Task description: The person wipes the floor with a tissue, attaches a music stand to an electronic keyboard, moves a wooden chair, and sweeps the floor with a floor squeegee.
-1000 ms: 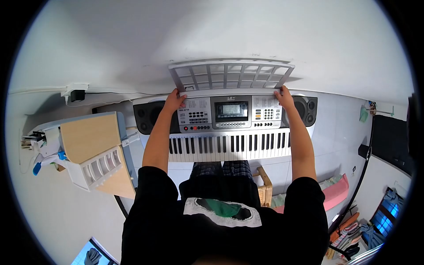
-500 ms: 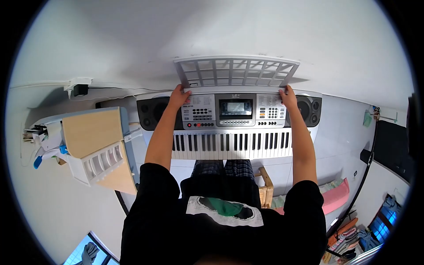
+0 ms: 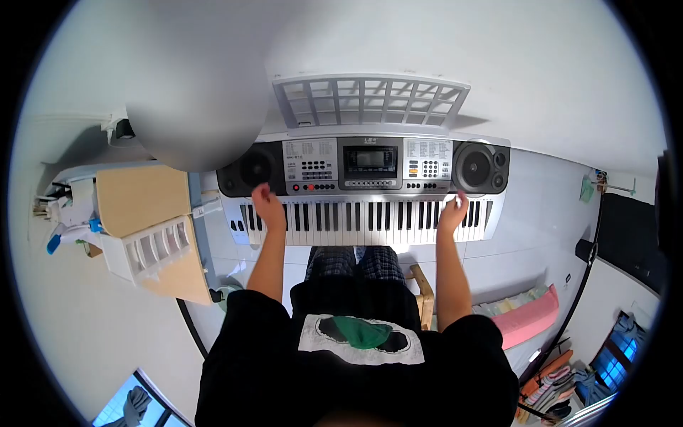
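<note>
A silver electronic keyboard (image 3: 348, 217) lies before me, with a display, rows of buttons and a round speaker at each end. A grey slatted music stand (image 3: 285, 103) rises upright from its back edge. My left hand (image 3: 267, 208) is over the left part of the keys, near the left speaker (image 3: 257, 169); it is empty, its fingers loosely bent and somewhat blurred. Over the right part of the keys hovers my right hand (image 3: 454, 212), just below the right speaker (image 3: 475, 168), also empty with fingers slightly apart. Whether either hand touches the keys I cannot tell.
Behind the keyboard is a white wall (image 3: 555, 92). A large blurred grey shape (image 3: 199, 107) hides part of the upper left. A wooden-topped desk (image 3: 142, 199) with a white rack stands at left. A wooden chair (image 3: 425, 295) and pink cushion (image 3: 530, 324) are nearby.
Both hands have let go of the music stand's lower corners and drawn back toward me over the keys. The stand stays upright. A blurred grey shape has come in at the upper left.
</note>
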`<control>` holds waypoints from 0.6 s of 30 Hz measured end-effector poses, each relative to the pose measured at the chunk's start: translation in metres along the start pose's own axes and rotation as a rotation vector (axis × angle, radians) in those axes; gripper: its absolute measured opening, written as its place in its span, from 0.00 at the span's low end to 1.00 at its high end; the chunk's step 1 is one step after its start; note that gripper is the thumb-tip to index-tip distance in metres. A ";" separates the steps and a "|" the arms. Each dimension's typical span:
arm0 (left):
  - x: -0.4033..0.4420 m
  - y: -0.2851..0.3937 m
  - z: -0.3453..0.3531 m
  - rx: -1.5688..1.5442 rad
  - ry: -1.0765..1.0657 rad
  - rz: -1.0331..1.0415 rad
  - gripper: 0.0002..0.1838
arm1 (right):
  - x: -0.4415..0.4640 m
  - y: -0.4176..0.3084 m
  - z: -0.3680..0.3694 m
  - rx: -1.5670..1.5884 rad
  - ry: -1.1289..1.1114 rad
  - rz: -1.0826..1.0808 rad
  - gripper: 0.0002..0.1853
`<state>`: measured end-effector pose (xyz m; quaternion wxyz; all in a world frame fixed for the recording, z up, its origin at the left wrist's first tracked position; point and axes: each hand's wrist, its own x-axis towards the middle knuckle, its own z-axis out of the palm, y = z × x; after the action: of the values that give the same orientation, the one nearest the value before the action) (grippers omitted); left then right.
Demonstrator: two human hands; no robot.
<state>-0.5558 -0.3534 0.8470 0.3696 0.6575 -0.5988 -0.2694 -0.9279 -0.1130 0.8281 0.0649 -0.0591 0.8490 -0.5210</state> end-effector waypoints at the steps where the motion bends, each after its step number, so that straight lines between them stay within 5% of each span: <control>1: -0.029 -0.006 -0.014 -0.031 0.050 -0.108 0.11 | -0.018 0.027 -0.017 0.071 0.068 0.051 0.14; 3: -0.089 -0.047 -0.036 -0.015 0.171 -0.225 0.11 | -0.062 0.026 -0.054 0.225 0.199 0.509 0.11; 7: -0.191 -0.102 -0.049 -0.478 0.393 -1.050 0.14 | -0.125 0.132 -0.091 0.495 0.273 0.860 0.14; 8: -0.200 -0.116 -0.046 -0.477 0.385 -1.048 0.14 | -0.132 0.157 -0.093 0.644 0.229 1.051 0.17; 10: -0.219 -0.155 -0.042 -1.053 0.339 -1.354 0.19 | -0.137 0.165 -0.094 0.877 0.122 1.112 0.22; 13: -0.197 -0.173 -0.020 -1.277 0.263 -1.298 0.30 | -0.119 0.167 -0.077 1.163 0.070 1.154 0.32; 15: -0.171 -0.181 -0.009 -1.374 0.182 -1.192 0.33 | -0.095 0.180 -0.064 1.382 -0.105 0.982 0.31; 18: -0.137 -0.165 -0.011 -1.567 -0.111 -0.927 0.29 | -0.069 0.179 -0.052 1.093 -0.345 0.624 0.27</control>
<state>-0.4686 -0.2152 0.7076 0.5359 0.3790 0.0627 -0.7519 -0.8744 0.0247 0.6945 0.3691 0.1491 0.4165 -0.8174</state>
